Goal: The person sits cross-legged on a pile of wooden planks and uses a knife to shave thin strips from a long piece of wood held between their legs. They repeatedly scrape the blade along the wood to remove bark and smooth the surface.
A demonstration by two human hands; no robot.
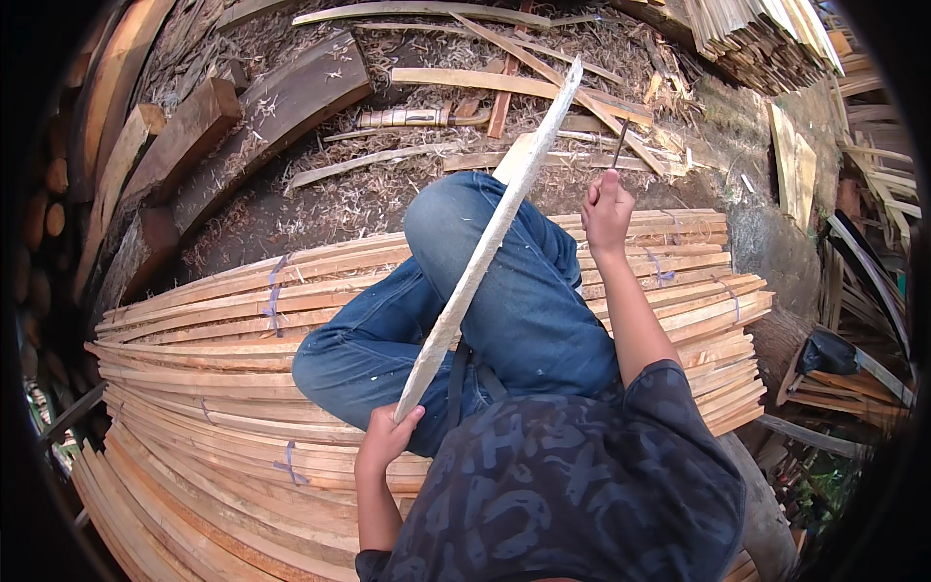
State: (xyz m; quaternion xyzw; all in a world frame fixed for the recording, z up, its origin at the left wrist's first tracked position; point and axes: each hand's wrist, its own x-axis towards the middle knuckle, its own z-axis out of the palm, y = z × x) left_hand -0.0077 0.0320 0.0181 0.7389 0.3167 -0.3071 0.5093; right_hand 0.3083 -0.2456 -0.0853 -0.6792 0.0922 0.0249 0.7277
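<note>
A long pale wooden strip (491,233) slants across my raised knee, its far end above the shavings. My left hand (386,438) is closed around its near end, beside my hip. Up to the right of my knee, my right hand (608,211) makes a fist around a thin dark-bladed tool (621,144). That tool points away from me, apart from the strip; its handle is hidden in my fingers. Behind the strip, a short piece of pale wood (512,160) shows beyond my knee.
I sit on tied bundles of wooden strips (242,378). Thick dark beams (276,126) lie at the far left. Loose slats (475,80), shavings and what looks like a sheathed knife (402,117) lie ahead. A stack of thin boards (756,44) stands at the far right.
</note>
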